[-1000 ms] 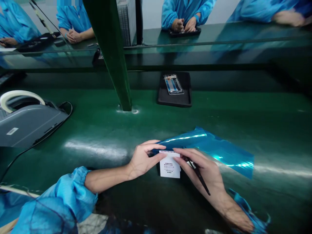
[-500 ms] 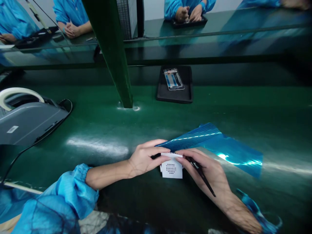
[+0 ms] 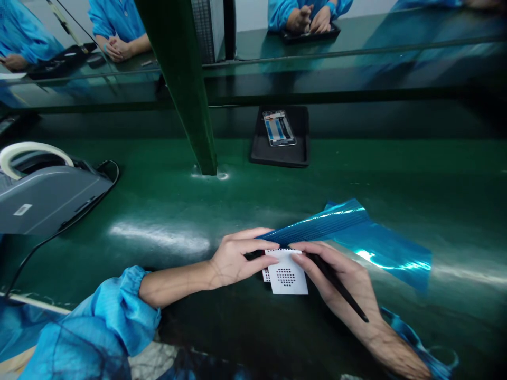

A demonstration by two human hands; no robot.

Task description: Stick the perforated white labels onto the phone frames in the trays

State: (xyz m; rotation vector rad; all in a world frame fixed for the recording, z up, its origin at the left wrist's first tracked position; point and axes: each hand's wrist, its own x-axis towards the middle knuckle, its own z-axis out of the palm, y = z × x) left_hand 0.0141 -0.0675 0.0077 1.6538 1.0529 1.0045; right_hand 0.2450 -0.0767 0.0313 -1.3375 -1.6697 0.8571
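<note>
My left hand (image 3: 235, 257) pinches the left edge of a small white sheet with a round patch of dots (image 3: 288, 276), low on the green table (image 3: 166, 211). My right hand (image 3: 340, 279) pinches the sheet's right upper corner and also carries a thin black tool (image 3: 340, 289) along its fingers. A shiny blue film (image 3: 356, 237) runs from between both hands out to the right, partly lifted off the table.
A grey tape dispenser with a white roll (image 3: 43, 184) and its black cable sits at the left. A black tray (image 3: 295, 153) holding a phone frame (image 3: 279, 127) lies behind a green post (image 3: 186, 84). Other people in blue sleeves (image 3: 312, 16) work at the far bench.
The white sheet has slid slightly right and turned, showing a second piece beneath it. The blue film has shifted right. The black tray has moved a little left.
</note>
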